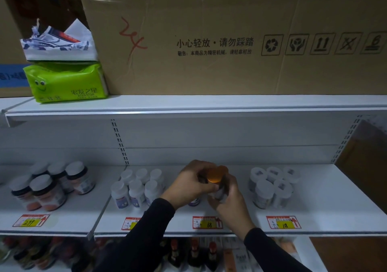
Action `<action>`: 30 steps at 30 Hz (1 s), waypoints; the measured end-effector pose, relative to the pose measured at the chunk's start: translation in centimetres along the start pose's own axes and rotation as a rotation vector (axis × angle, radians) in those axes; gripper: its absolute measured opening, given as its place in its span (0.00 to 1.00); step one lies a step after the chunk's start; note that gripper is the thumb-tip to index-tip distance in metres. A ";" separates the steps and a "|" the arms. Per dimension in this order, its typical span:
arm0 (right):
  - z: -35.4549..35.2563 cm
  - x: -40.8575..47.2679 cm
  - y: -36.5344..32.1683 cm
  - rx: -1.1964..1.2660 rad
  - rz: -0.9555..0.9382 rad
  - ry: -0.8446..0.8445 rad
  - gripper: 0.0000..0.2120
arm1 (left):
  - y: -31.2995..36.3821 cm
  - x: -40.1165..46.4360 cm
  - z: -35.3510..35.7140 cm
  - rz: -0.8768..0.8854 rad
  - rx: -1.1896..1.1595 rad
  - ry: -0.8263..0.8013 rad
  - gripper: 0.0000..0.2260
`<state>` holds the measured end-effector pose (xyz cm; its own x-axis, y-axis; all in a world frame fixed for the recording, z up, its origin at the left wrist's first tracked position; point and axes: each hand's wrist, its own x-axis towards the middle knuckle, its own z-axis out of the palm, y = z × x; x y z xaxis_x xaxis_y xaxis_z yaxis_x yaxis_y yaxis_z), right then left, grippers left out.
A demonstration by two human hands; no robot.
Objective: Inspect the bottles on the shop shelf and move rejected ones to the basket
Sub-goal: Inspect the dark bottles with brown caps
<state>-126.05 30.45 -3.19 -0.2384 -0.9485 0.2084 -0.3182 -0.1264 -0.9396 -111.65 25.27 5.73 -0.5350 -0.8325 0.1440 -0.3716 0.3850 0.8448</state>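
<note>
Held above the white metal shop shelf [314, 198], at 6 o'clock in view: a small bottle with an orange-gold round cap [216, 175]. Left hand [188, 184] curled round cap and neck from 9 o'clock; right hand [229, 198] wrapped about the label body from 4 o'clock. Both grips closed on it. Best turned slowly, label up, cap seal checked. No basket in view.
</note>
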 end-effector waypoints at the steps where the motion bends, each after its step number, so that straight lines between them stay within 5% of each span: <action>1: 0.0 0.1 0.2 -0.001 0.001 -0.007 0.27 | -0.1 0.1 0.2 0.000 0.047 0.011 0.19; 14: -0.9 1.3 5.2 -0.263 0.030 -0.057 0.19 | -2.9 3.2 3.0 -0.017 0.571 -0.072 0.10; 19: -1.8 1.6 8.6 -0.571 -0.017 -0.104 0.33 | -5.4 4.1 4.1 -0.008 0.714 -0.013 0.09; 30: -1.2 1.0 11.9 -1.006 0.006 -0.062 0.44 | -6.4 4.5 4.7 -0.010 0.847 0.019 0.12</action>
<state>-131.16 28.37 -13.86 -0.2035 -0.9653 0.1634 -0.9506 0.1549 -0.2689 -115.29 20.95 -1.47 -0.5190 -0.8409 0.1536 -0.8230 0.5401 0.1762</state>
